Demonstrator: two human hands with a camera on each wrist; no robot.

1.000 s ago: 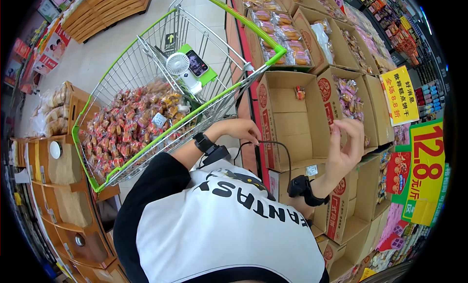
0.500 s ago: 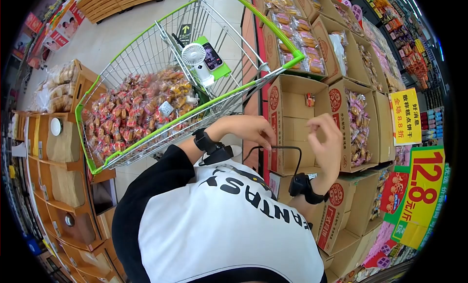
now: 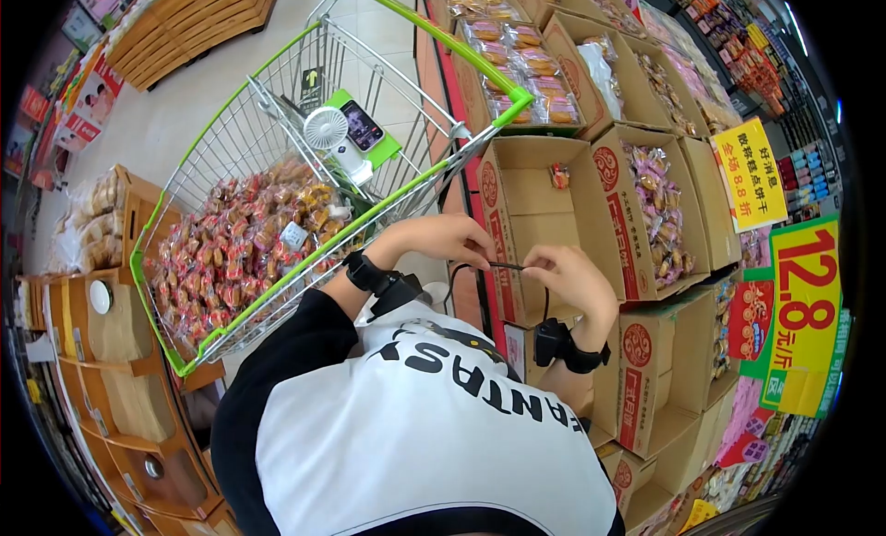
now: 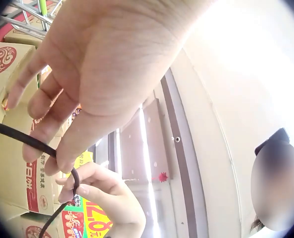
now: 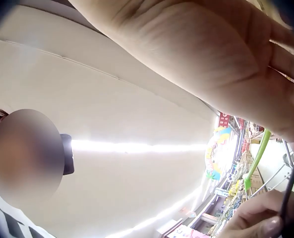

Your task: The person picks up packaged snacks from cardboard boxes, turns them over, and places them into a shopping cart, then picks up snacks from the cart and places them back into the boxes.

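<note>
**Both my hands pinch a black cable at the open carton**

My left hand and right hand each nip the black cable between thumb and fingertips, with a short stretch taut between them. The cable shows across the near left part of the open carton; how high above it, I cannot tell. Past my right fingers it drops toward the wrist camera on my right arm, at the carton's near end. Past my left fingers it bends down toward my shirt.

My right hand and forearm hide part of the carton's near wall from me. Inside the carton, toward its far end, lies one small red-orange packet, well apart from my fingers.

Left of the carton stands the shopping cart, its green corner close to the carton's far left corner. It carries a heap of wrapped snacks, plus a white fan beside a phone.

Right of the carton sits a neighbouring carton with purple-wrapped packets. Beyond the carton's far end are flat clear packs. Farther right of it hang a yellow sign and a larger price sign reading 12.8. On my side of it, more printed cartons crowd in.
</note>
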